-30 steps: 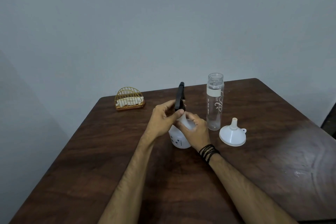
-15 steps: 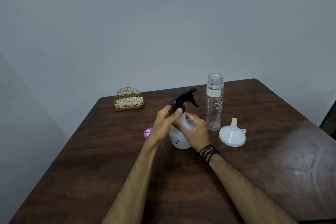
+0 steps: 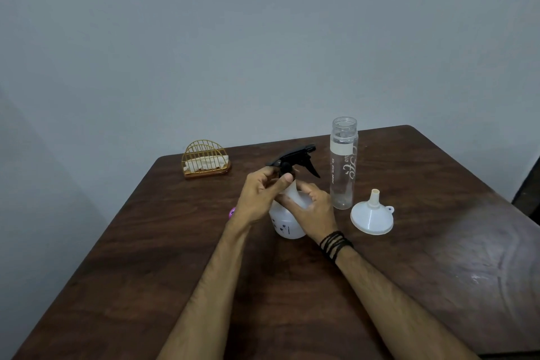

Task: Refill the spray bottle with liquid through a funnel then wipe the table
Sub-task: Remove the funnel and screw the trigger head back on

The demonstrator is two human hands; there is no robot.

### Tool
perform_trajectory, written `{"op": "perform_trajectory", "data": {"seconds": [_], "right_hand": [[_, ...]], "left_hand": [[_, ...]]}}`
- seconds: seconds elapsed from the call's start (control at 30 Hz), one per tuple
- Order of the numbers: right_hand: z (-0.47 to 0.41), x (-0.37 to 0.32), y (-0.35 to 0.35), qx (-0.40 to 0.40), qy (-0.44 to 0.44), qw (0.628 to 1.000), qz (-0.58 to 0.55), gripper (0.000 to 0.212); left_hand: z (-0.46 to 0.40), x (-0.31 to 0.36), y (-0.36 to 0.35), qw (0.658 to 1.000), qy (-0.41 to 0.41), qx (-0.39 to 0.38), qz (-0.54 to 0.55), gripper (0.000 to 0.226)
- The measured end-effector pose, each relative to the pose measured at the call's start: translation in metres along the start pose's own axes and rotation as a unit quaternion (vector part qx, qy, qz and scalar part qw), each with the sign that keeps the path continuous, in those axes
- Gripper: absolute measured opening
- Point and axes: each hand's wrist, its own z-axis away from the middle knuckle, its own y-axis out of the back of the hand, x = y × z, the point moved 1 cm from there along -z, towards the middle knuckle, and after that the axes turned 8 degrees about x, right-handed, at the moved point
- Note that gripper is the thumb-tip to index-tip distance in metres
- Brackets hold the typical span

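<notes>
Black plastic tops the white spray bottle (image 3: 285,223), which stands upright near the middle of the dark wooden table (image 3: 146,257); its black trigger head (image 3: 295,159) still sits on the neck, nozzle pointing right. Both hands are together on this bottle: the left hand (image 3: 260,199) pinches the collar just below the trigger head with thumb and fingers, while the right hand (image 3: 311,213) curls round the shoulder of the body to steady it. By my reading, the step in hand is unscrewing the sprayer to open the neck, so the refill itself has not begun. Just right of the bottle stands a tall clear bottle (image 3: 344,164), uncapped and holding clear liquid, and beside that a white funnel (image 3: 371,218) lies mouth down with its spout up. A gold wire holder (image 3: 206,158) with a pale cloth or napkins sits at the far left edge, probably meant for the wiping. A small pink object (image 3: 232,212) peeks out behind the left wrist; what it is I cannot tell. Next, the head likely needs lifting clear, dip tube and all, then the funnel must be turned over and seated in the neck before pouring.
</notes>
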Motion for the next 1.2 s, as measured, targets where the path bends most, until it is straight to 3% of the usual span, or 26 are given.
{"op": "perform_trajectory", "data": {"seconds": [0.17,0.27,0.33,0.43,0.53,0.63,0.73,0.8,0.9,0.97,1.03,1.1,1.2], "right_hand": [[0.000,0.002,0.001,-0.001,-0.047,0.999,-0.010,0.038],[-0.001,0.005,0.001,-0.015,-0.061,0.998,0.001,0.037],[-0.002,0.004,0.002,-0.028,-0.060,0.998,-0.005,0.049],[-0.002,0.001,0.005,-0.047,-0.066,0.997,-0.012,0.052],[-0.005,-0.001,0.007,-0.080,-0.076,0.993,-0.028,0.036],[-0.011,0.003,0.010,-0.109,-0.095,0.988,-0.048,0.037],[-0.014,0.006,0.013,-0.143,-0.111,0.981,-0.077,0.032],[-0.014,0.005,0.014,-0.152,-0.114,0.978,-0.089,0.039],[-0.013,0.008,0.017,-0.149,-0.100,0.979,-0.094,0.051],[-0.010,0.008,0.017,-0.173,-0.087,0.976,-0.097,0.057],[-0.007,0.007,0.017,-0.197,-0.084,0.971,-0.109,0.059],[-0.006,0.005,0.014,-0.194,-0.070,0.972,-0.113,0.057],[-0.007,0.008,0.013,-0.165,-0.081,0.974,-0.130,0.049]], "left_hand": [[-0.002,-0.003,-0.012,0.993,-0.002,-0.015,-0.114,0.032],[0.000,0.002,-0.035,0.987,0.026,0.086,-0.136,0.020],[-0.004,0.002,-0.040,0.985,0.005,0.098,-0.143,0.034],[-0.010,-0.002,-0.028,0.988,0.002,0.038,-0.150,0.061],[-0.014,-0.002,-0.018,0.992,-0.002,-0.045,-0.121,0.068],[-0.020,0.004,-0.011,0.985,-0.018,-0.139,-0.103,0.030],[-0.025,0.006,-0.008,0.983,-0.017,-0.160,-0.093,0.029],[-0.022,0.002,-0.011,0.986,-0.015,-0.144,-0.079,0.031],[-0.007,-0.006,-0.020,0.993,0.015,-0.090,-0.075,0.007],[0.006,-0.015,-0.023,0.995,0.024,-0.038,-0.088,0.019],[0.010,-0.019,-0.022,0.996,0.026,-0.004,-0.086,0.016],[0.008,-0.019,-0.014,0.996,0.026,0.018,-0.087,0.013],[0.005,-0.006,0.007,0.992,0.022,0.072,-0.098,0.030]]}}
